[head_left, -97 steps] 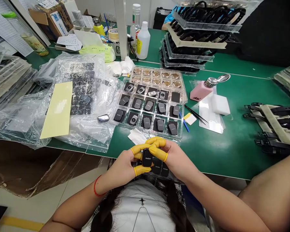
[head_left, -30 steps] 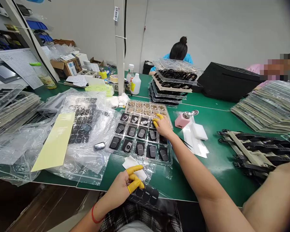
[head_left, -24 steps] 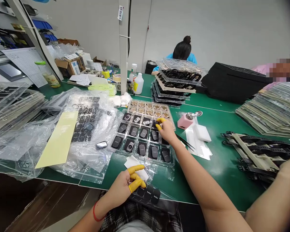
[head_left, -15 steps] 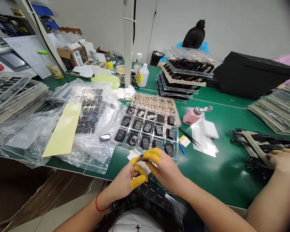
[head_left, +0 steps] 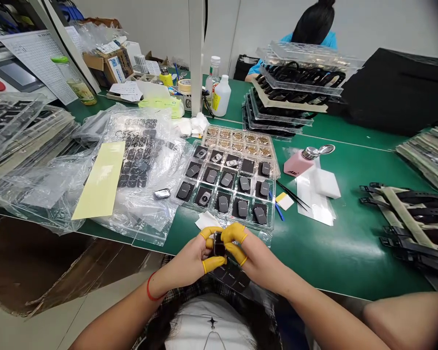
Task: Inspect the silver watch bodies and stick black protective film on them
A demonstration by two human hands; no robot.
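A small dark watch case (head_left: 219, 246) with a glossy black face is gripped at its edges by my left hand (head_left: 197, 255), between yellow-cotted thumb and fingers. My right hand (head_left: 243, 243), also in yellow finger cots, pinches at the case's right edge; anything thinner between its fingertips is hidden. Below the hands, on my lap, lies a sheet of black "hello!" screen stickers (head_left: 231, 277). Just beyond them are a white wipe (head_left: 207, 221) and a clear compartment tray (head_left: 178, 200) with several watch cases, most with black stickers on their faces.
Left are plastic bags (head_left: 149, 214), a yellow paper strip (head_left: 100, 180) and a loose silver case (head_left: 162, 193). Right are tweezers (head_left: 294, 195), a pink pump bottle (head_left: 298, 163), a white foam block (head_left: 327, 183) and watch straps (head_left: 419, 199). A co-worker's arm (head_left: 405, 316) shows bottom right.
The watch case has turned, so its black face now shows. My right hand has moved from over it to its right edge. The co-worker's hand has left the straps.
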